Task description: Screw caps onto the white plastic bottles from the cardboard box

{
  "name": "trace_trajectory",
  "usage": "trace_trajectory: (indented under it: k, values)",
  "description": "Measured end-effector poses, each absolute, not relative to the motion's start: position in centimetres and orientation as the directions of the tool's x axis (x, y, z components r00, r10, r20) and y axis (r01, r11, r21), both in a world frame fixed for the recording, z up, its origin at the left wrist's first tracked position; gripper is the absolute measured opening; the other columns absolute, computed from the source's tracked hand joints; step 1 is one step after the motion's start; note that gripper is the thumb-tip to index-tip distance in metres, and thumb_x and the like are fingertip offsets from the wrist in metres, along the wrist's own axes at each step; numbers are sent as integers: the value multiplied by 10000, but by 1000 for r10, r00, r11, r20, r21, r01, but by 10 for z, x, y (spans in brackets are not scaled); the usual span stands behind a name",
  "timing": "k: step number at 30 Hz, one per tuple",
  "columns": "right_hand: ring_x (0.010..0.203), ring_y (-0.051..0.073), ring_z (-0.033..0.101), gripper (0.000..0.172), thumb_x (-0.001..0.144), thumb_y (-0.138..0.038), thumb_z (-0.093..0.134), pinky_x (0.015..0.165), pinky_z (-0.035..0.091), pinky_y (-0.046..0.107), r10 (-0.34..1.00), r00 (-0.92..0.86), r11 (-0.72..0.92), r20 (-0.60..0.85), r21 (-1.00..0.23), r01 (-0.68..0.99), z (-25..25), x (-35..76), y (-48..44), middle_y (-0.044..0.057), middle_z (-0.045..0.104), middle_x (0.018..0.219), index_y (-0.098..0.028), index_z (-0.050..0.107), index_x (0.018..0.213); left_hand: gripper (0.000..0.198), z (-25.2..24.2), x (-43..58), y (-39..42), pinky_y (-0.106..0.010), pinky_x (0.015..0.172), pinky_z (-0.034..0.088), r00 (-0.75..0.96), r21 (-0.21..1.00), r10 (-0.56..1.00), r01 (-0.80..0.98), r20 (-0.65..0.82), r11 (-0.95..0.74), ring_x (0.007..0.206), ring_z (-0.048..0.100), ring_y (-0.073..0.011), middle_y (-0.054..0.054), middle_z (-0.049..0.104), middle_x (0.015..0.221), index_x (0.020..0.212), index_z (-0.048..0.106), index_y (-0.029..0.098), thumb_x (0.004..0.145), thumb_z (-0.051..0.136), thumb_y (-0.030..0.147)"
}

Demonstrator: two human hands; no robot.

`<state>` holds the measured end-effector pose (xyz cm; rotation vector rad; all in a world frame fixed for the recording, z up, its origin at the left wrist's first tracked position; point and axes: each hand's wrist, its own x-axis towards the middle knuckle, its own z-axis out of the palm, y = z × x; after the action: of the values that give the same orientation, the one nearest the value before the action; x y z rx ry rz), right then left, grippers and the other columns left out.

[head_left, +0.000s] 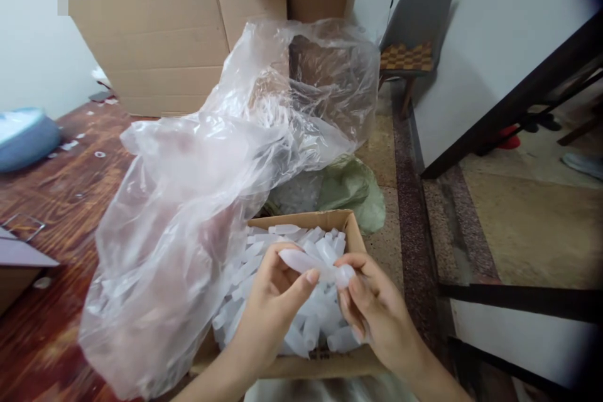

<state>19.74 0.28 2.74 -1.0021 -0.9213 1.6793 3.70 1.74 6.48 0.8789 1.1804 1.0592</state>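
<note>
A small translucent plastic bottle (301,261) is held between both hands above a cardboard box (351,224). My left hand (273,304) grips the bottle's body with thumb and fingers. My right hand (372,304) pinches the bottle's cap end (343,274). The box holds several more of the same clear bottles (311,320). A large clear plastic bag (211,201) billows over the box's left side and hides part of its contents.
A reddish wooden table (61,201) lies to the left with a blue cushion (26,138). Big cardboard boxes (179,31) stand behind. A greenish bag (348,185) sits behind the box. A grey chair (414,25) stands at the far wall.
</note>
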Motion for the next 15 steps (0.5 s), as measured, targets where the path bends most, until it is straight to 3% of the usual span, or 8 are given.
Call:
trace_trajectory:
  k: [3,6,10,15]
  values:
    - [412,63,430,320,931,-513,545,376,326,174,957,-243,-197,-159,-970,-140,27,203,1,-36,565,695,-254,522,1119,382,67,43,15,-303,768,552,52,905,944,-274,-325,327,830,626,-154,14,629,909,1072,495,276,787,737,356]
    - [599,133,605,267,944,-454,536,502,471,219,977,-213,18,-7,-994,112,28,211,1,32,655,885,-270,550,1137,352,70,45,16,-277,732,565,48,859,915,-326,-401,394,801,647,-141,20,639,883,990,499,255,769,760,338]
    - [911,200,685,260,947,-353,541,760,542,269,933,-275,322,231,-876,359,33,224,5,42,699,1054,-307,516,1202,377,71,44,20,-225,577,526,116,796,859,-329,-499,508,592,648,-119,41,650,712,940,462,239,767,761,387]
    - [878,192,713,320,972,-258,467,745,540,274,836,-460,513,300,-727,457,44,237,12,40,727,1056,-286,424,1288,345,71,45,19,-196,482,435,148,800,818,-172,-555,574,407,556,-91,61,598,522,966,528,229,811,685,494]
